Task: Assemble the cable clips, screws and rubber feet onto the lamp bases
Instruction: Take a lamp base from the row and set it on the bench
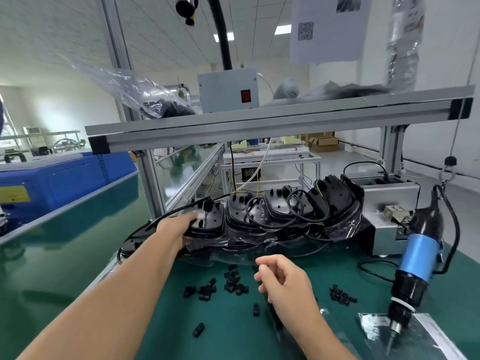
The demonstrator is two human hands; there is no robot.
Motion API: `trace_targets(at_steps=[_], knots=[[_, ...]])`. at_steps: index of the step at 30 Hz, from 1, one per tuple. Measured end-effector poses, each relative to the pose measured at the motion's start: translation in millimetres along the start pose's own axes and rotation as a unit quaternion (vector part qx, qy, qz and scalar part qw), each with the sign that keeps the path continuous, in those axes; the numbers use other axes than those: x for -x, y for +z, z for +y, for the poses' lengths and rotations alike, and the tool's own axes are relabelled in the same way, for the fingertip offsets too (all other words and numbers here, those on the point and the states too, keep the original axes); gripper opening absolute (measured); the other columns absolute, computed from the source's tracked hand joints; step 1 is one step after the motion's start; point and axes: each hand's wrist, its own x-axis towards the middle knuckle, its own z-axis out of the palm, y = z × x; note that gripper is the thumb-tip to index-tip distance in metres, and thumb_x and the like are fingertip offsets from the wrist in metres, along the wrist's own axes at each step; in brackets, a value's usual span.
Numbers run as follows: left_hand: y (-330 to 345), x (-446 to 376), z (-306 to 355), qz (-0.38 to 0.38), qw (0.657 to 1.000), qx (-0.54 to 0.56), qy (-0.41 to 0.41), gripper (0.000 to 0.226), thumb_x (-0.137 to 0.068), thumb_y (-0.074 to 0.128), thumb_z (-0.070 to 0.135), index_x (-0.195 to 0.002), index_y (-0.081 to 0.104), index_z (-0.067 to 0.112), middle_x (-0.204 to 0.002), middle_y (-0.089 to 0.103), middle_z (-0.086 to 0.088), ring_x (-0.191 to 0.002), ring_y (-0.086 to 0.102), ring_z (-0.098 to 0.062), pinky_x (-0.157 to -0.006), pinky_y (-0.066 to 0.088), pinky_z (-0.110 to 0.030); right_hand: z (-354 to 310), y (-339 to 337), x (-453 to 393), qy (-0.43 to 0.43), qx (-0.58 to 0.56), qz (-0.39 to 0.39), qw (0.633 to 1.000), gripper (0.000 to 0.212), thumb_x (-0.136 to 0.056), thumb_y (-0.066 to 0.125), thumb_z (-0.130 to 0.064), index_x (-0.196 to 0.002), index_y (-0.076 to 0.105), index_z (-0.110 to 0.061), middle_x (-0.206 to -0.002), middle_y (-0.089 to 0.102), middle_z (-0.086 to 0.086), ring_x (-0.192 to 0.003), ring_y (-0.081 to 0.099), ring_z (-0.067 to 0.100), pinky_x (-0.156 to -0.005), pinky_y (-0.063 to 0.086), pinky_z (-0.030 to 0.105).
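A row of black lamp bases (275, 211) with coiled cables leans on black plastic wrap at the back of the green table (166, 331). My left hand (179, 227) reaches to the leftmost lamp base (207, 219) and grips its near edge. My right hand (283, 279) hovers over the table with fingers loosely curled; whether it holds anything small is hidden. Several black cable clips (228, 284) lie scattered just left of it. A small heap of black screws (341, 296) lies to its right.
A hanging electric screwdriver (415, 258) with a blue band points down at the right, over a clear plastic bag (384, 331). A metal screw feeder box (389, 216) stands behind it. An aluminium shelf frame (259, 123) spans overhead. One more base (137, 242) lies flat at left.
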Motion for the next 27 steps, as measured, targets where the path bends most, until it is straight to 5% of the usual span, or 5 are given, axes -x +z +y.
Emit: trace_targets(at_steps=[4, 11, 17, 23, 27], knots=[[-31, 46, -16, 0.003, 0.998, 0.007, 0.059, 0.066, -0.064, 0.086, 0.045, -0.107, 0.065, 0.0, -0.109, 0.069, -0.017, -0.102, 0.065, -0.038, -0.096, 0.05, -0.051, -2, 3, 1, 0.031, -0.036, -0.019, 0.999, 0.014, -0.096, 0.056, -0.016, -0.103, 0.066, -0.022, -0.081, 0.072, 0.0, -0.066, 0.065, 0.005, -0.059, 0.05, 0.021], [-57, 176, -70, -0.054, 0.987, 0.006, 0.149, 0.033, -0.069, 0.082, 0.039, -0.089, 0.073, 0.015, -0.082, 0.076, -0.001, -0.074, 0.073, -0.013, -0.057, 0.053, -0.018, -29, 34, 12, 0.133, -0.181, -0.092, 0.97, 0.073, -0.069, 0.059, -0.069, -0.129, 0.053, -0.028, -0.121, 0.068, -0.001, -0.105, 0.068, 0.017, -0.093, 0.055, 0.042], [-89, 196, -83, -0.096, 0.99, 0.105, 0.024, 0.063, -0.07, 0.057, 0.068, -0.096, 0.069, 0.012, -0.08, 0.073, -0.008, -0.068, 0.065, -0.018, -0.058, 0.051, -0.027, -26, 16, 43, 0.193, -0.101, -0.09, 0.972, 0.042, -0.085, 0.065, -0.052, -0.113, 0.067, -0.021, -0.102, 0.075, -0.004, -0.092, 0.073, 0.018, -0.09, 0.055, 0.042], [-108, 149, -69, -0.068, 0.95, 0.289, -0.093, 0.026, -0.103, 0.042, 0.028, -0.111, 0.052, 0.005, -0.058, 0.069, -0.004, -0.041, 0.061, -0.01, -0.045, 0.047, -0.02, -19, -5, 76, 0.222, 0.026, -0.126, 0.967, 0.03, -0.087, 0.061, -0.053, -0.101, 0.068, -0.027, -0.086, 0.076, -0.011, -0.077, 0.073, 0.007, -0.065, 0.056, 0.02], [-106, 149, -66, -0.106, 0.966, 0.229, -0.055, 0.021, -0.102, 0.046, 0.024, -0.099, 0.065, 0.016, -0.058, 0.067, 0.005, -0.048, 0.063, -0.006, -0.054, 0.044, -0.021, -25, -11, 74, 0.229, 0.118, -0.112, 0.96, 0.036, -0.086, 0.059, -0.058, -0.095, 0.071, -0.025, -0.084, 0.076, -0.01, -0.077, 0.073, 0.01, -0.078, 0.058, 0.032]])
